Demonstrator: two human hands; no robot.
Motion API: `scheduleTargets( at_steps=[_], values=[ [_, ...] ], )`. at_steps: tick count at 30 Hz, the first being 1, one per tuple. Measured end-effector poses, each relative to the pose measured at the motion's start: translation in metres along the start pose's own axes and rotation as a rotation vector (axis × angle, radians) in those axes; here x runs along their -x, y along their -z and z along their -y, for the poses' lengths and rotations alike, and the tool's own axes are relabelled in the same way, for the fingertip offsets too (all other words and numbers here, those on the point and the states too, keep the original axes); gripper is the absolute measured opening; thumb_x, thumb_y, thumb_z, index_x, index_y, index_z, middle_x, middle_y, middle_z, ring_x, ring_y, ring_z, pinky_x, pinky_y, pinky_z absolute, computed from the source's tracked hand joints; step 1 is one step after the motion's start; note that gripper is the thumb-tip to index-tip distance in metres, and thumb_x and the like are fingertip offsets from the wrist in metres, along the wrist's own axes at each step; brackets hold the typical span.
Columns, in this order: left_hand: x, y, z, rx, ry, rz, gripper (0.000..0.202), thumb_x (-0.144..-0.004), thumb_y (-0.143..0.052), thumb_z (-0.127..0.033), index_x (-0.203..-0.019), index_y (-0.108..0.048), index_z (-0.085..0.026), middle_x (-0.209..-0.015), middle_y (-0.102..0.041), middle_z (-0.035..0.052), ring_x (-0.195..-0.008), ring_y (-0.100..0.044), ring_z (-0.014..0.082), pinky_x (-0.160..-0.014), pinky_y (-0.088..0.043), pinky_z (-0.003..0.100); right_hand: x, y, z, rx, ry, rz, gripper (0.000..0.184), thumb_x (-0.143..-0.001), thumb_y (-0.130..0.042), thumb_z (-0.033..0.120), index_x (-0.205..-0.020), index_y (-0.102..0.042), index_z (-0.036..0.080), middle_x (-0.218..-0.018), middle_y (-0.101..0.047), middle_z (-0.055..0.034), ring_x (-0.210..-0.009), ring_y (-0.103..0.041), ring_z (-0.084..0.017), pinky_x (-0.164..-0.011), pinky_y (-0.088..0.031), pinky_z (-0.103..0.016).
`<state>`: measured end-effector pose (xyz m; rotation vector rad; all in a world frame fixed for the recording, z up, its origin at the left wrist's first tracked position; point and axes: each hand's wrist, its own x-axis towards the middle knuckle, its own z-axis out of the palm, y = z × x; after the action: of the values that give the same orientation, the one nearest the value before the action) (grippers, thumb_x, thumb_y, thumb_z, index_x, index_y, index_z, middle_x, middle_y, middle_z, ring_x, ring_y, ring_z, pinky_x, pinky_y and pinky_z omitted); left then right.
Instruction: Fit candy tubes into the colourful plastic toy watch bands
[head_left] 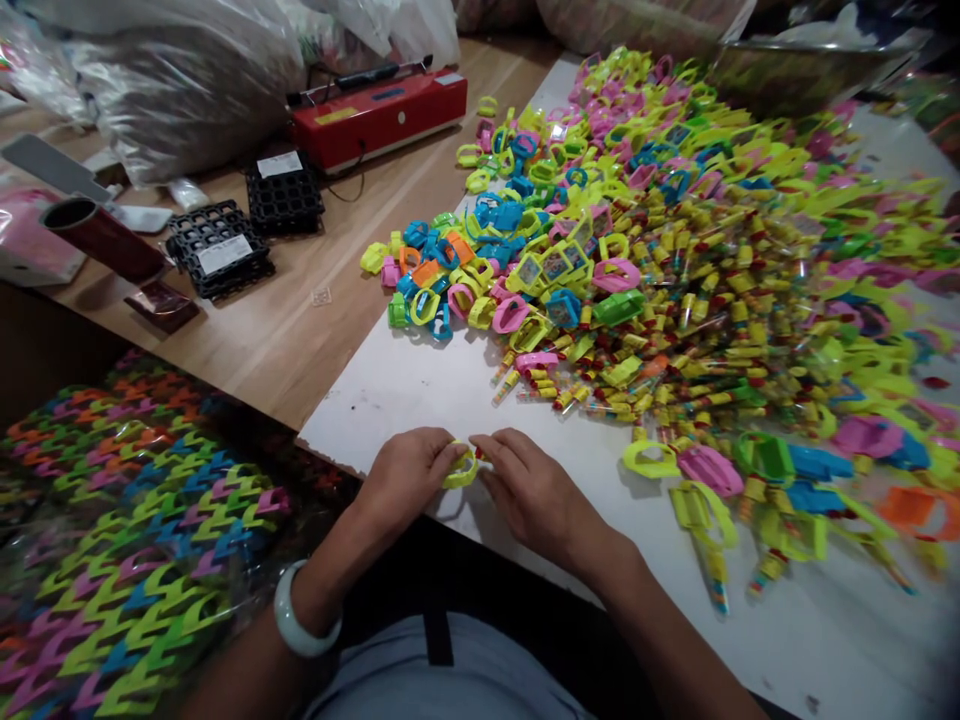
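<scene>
Over the table's near edge, my left hand (407, 468) is closed on a yellow-green plastic toy watch (461, 470), its band forming a loop. Facing it, my right hand (529, 490) pinches at a small red piece (478, 453) beside the band; what that piece belongs to is hidden by the fingers. To the right lie loose toy watches, among them a yellow-green one (649, 459) and a pink one (710, 470). Clear tubes with yellow labels and small coloured contents (714, 578) stick out from some of them.
A big heap of toy watches and yellow-labelled tubes (690, 290) covers the right side. A red heat sealer (382, 115), black plastic grids (217, 250), a tape dispenser (105, 240) and stuffed plastic bags (187, 80) stand left. Below the table's left edge are bagged coloured watches (142, 570).
</scene>
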<state>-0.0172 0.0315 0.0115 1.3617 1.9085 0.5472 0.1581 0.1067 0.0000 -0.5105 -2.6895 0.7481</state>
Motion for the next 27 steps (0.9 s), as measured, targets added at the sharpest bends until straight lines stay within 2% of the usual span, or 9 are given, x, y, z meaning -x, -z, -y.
scheduleTargets(
  at_steps=[2,5,10,15,18,20,22,24,27],
  values=[
    [0.000,-0.001,0.000,0.026,0.030,0.022,0.038,-0.091,-0.041,-0.040,-0.072,-0.064,-0.018,-0.068,-0.063,0.0008,-0.067,-0.054,0.0143,-0.061,-0.034,0.025,-0.001,0.000,0.000,0.080,0.034,0.007,0.030,-0.092,-0.049,0.019,-0.122,-0.049,0.012,-0.101,-0.059,-0.0133,-0.093,-0.055,-0.024,-0.077,-0.053,-0.038],
    [-0.001,-0.002,0.000,0.067,0.085,0.069,0.036,-0.088,-0.044,-0.041,-0.070,-0.065,-0.018,-0.064,-0.061,0.0004,-0.065,-0.052,0.0143,-0.059,-0.032,0.025,-0.003,-0.001,-0.001,0.250,0.128,-0.047,0.016,-0.094,-0.045,0.022,-0.102,-0.057,0.014,-0.083,-0.059,-0.0084,-0.077,-0.052,-0.021,-0.064,-0.046,-0.033],
    [-0.003,0.000,0.003,0.131,0.169,0.120,0.035,-0.083,-0.049,-0.042,-0.061,-0.061,-0.017,-0.056,-0.051,-0.0018,-0.059,-0.046,0.0134,-0.056,-0.028,0.025,-0.006,-0.007,0.000,0.374,0.227,-0.088,0.020,-0.094,-0.044,0.015,-0.078,-0.056,0.018,-0.068,-0.052,-0.0020,-0.062,-0.044,-0.017,-0.055,-0.032,-0.029],
    [-0.011,0.000,-0.001,0.108,0.099,0.178,0.042,-0.086,-0.043,-0.047,-0.060,-0.058,-0.017,-0.054,-0.050,-0.0015,-0.058,-0.045,0.0134,-0.054,-0.029,0.026,-0.003,-0.010,-0.004,0.314,0.190,-0.155,0.021,-0.096,-0.043,0.019,-0.081,-0.057,0.018,-0.066,-0.054,-0.0014,-0.061,-0.046,-0.016,-0.055,-0.035,-0.028],
    [-0.017,-0.003,-0.004,0.200,0.012,0.159,0.053,-0.092,-0.031,-0.055,-0.072,-0.063,-0.017,-0.062,-0.061,0.0013,-0.062,-0.054,0.0154,-0.058,-0.038,0.026,0.022,0.010,-0.019,0.357,0.072,-0.237,0.016,-0.097,-0.045,0.023,-0.094,-0.060,0.017,-0.075,-0.061,-0.0043,-0.069,-0.055,-0.017,-0.062,-0.042,-0.028],
    [-0.023,-0.002,-0.001,0.220,-0.042,0.062,0.049,-0.093,-0.034,-0.054,-0.084,-0.066,-0.018,-0.076,-0.068,0.0039,-0.072,-0.061,0.0175,-0.066,-0.044,0.028,0.054,0.036,-0.034,0.465,-0.075,-0.360,0.014,-0.096,-0.049,0.025,-0.101,-0.060,0.019,-0.084,-0.065,-0.0069,-0.076,-0.060,-0.019,-0.067,-0.046,-0.030],
    [-0.033,0.003,0.005,0.162,-0.112,-0.134,0.038,-0.093,-0.040,-0.046,-0.096,-0.066,-0.018,-0.094,-0.069,0.0071,-0.088,-0.063,0.0198,-0.079,-0.048,0.032,0.090,0.067,-0.049,0.639,-0.326,-0.508,0.017,-0.094,-0.053,0.032,-0.102,-0.063,0.021,-0.083,-0.065,-0.0091,-0.076,-0.061,-0.023,-0.065,-0.046,-0.034],
    [-0.048,0.012,0.013,0.054,-0.184,-0.360,0.030,-0.092,-0.047,-0.037,-0.107,-0.063,-0.017,-0.110,-0.066,0.0108,-0.105,-0.059,0.0226,-0.093,-0.046,0.038,0.116,0.091,-0.060,0.883,-0.532,-0.552,0.032,-0.091,-0.057,0.038,-0.113,-0.064,0.017,-0.088,-0.065,-0.0165,-0.085,-0.062,-0.032,-0.070,-0.046,-0.043],
    [-0.076,0.025,0.016,-0.118,-0.215,-0.568,0.032,-0.089,-0.054,-0.029,-0.118,-0.060,-0.016,-0.124,-0.060,0.0146,-0.119,-0.051,0.0278,-0.104,-0.039,0.047,0.112,0.093,-0.066,0.950,-0.571,-0.607,0.047,-0.090,-0.054,0.043,-0.123,-0.061,0.011,-0.094,-0.064,-0.0211,-0.093,-0.059,-0.038,-0.076,-0.045,-0.051]
  ],
)
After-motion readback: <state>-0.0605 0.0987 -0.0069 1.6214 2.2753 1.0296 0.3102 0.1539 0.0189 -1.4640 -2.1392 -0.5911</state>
